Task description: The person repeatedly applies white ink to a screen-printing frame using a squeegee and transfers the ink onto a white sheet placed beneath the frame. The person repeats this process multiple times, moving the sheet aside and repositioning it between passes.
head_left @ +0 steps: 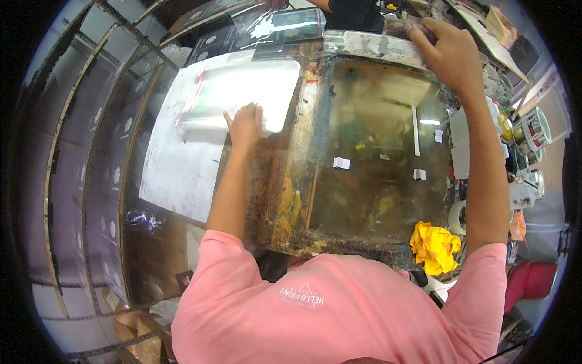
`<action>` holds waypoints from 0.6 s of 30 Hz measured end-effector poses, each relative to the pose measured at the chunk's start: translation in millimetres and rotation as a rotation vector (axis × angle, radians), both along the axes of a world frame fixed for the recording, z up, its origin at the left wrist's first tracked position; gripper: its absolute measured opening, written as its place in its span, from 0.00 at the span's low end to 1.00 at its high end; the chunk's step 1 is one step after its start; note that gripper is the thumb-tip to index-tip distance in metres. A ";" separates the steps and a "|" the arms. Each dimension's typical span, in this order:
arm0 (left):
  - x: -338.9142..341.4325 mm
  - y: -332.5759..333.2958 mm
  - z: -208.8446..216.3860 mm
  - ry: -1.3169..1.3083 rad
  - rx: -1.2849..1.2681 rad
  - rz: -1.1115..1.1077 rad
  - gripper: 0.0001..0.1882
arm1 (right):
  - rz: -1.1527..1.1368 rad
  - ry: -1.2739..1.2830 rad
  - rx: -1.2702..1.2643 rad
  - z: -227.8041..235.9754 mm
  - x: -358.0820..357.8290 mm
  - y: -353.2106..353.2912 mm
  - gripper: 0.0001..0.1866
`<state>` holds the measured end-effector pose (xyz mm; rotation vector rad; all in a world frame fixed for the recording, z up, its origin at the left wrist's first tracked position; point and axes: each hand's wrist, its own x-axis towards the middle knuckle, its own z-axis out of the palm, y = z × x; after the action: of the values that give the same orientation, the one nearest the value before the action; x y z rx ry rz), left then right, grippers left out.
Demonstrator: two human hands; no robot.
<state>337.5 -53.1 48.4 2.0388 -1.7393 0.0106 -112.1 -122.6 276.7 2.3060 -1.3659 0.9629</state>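
The left hand (247, 125) was laid on the near edge of clear plastic sheets (267, 85), beside a glass-topped table (373, 200); whether one was pinched could not be told. The right hand (451, 57) was curled over the table's far rail (373, 46), its grip unclear. Flower-marked sheets (115, 175) were already racked at far left; the clear sheets seemed yet to be handled.
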 end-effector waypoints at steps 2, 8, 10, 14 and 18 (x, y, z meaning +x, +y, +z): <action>-1.3 -4.4 22.8 0.133 -0.059 0.024 0.24 | -0.015 0.011 -0.082 -3.1 1.5 2.4 0.29; -97.8 12.5 32.2 -0.027 0.016 -0.311 0.24 | 0.057 -0.021 -0.136 7.1 4.5 4.0 0.26; -147.2 21.5 17.9 0.085 0.022 -0.390 0.25 | 0.008 -0.003 -0.097 8.0 5.4 6.2 0.27; -236.6 30.7 -19.6 0.042 0.185 -0.564 0.39 | 0.027 0.008 -0.121 6.8 4.7 5.6 0.28; -295.3 35.6 -44.5 -0.113 0.139 -0.675 0.56 | 0.081 0.001 -0.176 7.1 2.0 -1.9 0.28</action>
<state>42.3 -17.5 3.9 1.4591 -2.4729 -0.2142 -110.1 -124.4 283.8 2.2435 -1.1451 1.0616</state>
